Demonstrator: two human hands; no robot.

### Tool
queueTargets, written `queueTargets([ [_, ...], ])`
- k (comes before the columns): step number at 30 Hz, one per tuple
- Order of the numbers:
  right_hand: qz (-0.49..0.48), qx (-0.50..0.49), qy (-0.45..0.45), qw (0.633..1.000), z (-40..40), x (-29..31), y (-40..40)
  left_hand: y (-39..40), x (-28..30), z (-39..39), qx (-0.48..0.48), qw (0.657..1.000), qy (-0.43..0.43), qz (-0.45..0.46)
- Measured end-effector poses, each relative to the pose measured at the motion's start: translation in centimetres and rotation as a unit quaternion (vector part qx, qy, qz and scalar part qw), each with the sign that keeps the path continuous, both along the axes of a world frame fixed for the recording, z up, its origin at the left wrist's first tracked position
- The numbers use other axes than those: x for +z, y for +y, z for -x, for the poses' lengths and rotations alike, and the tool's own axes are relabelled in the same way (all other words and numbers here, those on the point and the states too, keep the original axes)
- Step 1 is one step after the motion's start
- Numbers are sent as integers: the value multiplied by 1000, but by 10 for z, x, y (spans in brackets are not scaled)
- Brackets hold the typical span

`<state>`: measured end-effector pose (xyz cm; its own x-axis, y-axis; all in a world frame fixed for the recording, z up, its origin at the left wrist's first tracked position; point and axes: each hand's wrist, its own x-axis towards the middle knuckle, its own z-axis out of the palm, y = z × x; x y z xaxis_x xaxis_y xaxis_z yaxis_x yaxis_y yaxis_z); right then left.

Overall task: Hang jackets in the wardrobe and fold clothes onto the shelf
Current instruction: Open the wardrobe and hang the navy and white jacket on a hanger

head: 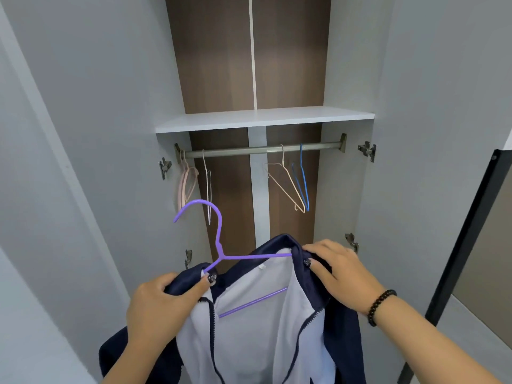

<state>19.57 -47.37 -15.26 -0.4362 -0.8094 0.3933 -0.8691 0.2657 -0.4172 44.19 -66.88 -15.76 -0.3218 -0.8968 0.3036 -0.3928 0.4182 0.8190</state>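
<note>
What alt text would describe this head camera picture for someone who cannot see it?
Two hands, left hand and right hand, hold a navy jacket on a purple hanger before an open wardrobe, its rail carrying empty hangers.

One wide-angle head-worn view looks forward and slightly down into an open wardrobe from close range. The shelf (263, 119) crosses the middle of the frame, the rail (263, 149) just under it. Both hands enter from the bottom edge, very near the lens. Door panels bend outward along the left and right sides.
</note>
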Motion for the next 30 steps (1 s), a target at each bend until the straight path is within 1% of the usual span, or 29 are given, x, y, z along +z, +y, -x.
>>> queueTargets([
  [3, 27, 38, 38, 998, 2, 8, -1, 0, 2, -2, -13, 1000, 10, -17],
  [5, 14, 50, 76, 996, 2, 9, -3, 1, 4, 1, -21, 1000, 8, -12],
  [7, -1, 57, 91, 994, 1, 8, -4, 1, 7, 7, -27, 1000, 0, 0],
  [11, -6, 76, 90, 993, -4, 3, -13, 2, 11, 32, -59, 996, -40, 45],
  [14, 19, 87, 70, 994, -6, 2, -24, 7, 10, 58, -73, 989, -94, 92],
  [16, 33, 82, 68, 994, 0, 7, -31, 9, 9, 81, -89, 983, -104, 119],
  [20, 57, 46, 128, 989, 32, 22, -47, 1, 7, 133, -101, 988, -64, 101],
  [23, 51, 44, 108, 992, 68, 26, -58, -10, 9, 168, -98, 987, -54, 113],
  [24, 53, 40, 96, 993, 82, 25, -60, -12, 10, 182, -92, 986, -58, 130],
  [27, 74, 29, 70, 994, 111, 20, -67, -11, 11, 211, -56, 968, -73, 234],
  [28, 70, 25, 56, 996, 121, 19, -69, -11, 8, 222, -49, 964, -57, 254],
  [30, 56, 20, 40, 997, 143, 16, -72, -10, 1, 243, -66, 964, 4, 256],
])
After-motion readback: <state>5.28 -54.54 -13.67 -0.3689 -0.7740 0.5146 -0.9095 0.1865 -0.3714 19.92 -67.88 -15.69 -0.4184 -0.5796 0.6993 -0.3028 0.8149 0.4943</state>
